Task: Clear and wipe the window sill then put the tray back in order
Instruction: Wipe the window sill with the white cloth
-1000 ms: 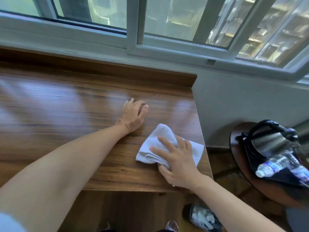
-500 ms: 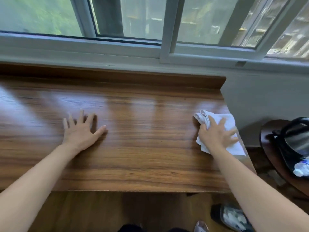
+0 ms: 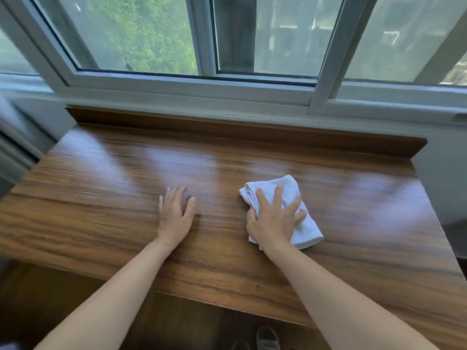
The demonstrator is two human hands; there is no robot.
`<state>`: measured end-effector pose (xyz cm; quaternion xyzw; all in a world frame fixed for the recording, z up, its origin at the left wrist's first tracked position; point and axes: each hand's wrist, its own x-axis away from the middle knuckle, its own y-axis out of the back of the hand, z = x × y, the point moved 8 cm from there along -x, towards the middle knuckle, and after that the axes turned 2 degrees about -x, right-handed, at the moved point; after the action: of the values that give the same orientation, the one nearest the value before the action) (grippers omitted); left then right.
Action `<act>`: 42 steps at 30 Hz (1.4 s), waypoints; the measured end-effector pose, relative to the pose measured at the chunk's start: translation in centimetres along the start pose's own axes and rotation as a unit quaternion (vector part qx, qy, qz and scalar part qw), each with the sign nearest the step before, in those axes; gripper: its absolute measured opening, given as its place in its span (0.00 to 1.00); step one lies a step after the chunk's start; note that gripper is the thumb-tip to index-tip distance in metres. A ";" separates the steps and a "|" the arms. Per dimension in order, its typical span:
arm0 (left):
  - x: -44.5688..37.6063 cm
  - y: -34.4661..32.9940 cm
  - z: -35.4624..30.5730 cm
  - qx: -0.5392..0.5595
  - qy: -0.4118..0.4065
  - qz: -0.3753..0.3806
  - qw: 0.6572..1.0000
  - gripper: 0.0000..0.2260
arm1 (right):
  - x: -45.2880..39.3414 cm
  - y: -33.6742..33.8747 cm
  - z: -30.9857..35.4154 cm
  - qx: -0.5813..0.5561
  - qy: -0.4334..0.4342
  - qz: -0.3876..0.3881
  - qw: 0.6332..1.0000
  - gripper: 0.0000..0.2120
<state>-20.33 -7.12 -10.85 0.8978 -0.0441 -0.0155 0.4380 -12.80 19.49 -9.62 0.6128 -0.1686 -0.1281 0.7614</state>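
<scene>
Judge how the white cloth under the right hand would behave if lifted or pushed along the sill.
The white cloth is bunched in soft folds, so it would probably droop if lifted. It looks light. Pressed flat by the right hand, it likely slides easily across the glossy wooden sill.

White cloth [image 3: 300, 223], brown wood-grain sill [image 3: 126, 198]

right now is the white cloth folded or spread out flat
Folded: the white cloth is bunched in layers under the right hand, with doubled edges showing at its far corner.

no legible text anywhere
</scene>
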 end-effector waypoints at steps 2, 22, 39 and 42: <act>0.2 1.3 0.5 0.081 0.028 -0.021 0.996 0.27 | 0.1 -0.7 3.8 -0.002 0.056 0.011 0.998 0.29; -17.1 14.1 14.2 -0.008 0.015 0.113 0.993 0.14 | -0.4 -7.2 37.4 -0.055 0.346 0.090 0.932 0.29; -20.1 13.8 12.0 0.251 -0.027 0.263 0.931 0.13 | -4.4 -1.0 25.9 -0.325 -0.047 0.063 0.943 0.10; -20.7 17.9 10.8 0.346 -0.050 0.181 0.919 0.14 | -5.3 3.5 26.5 -0.390 -0.026 -0.017 0.920 0.07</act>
<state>-42.81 -24.65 -3.59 0.9681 -0.2303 0.0350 0.0923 -28.68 -1.21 -1.62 0.2667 -0.1148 -0.2123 0.9331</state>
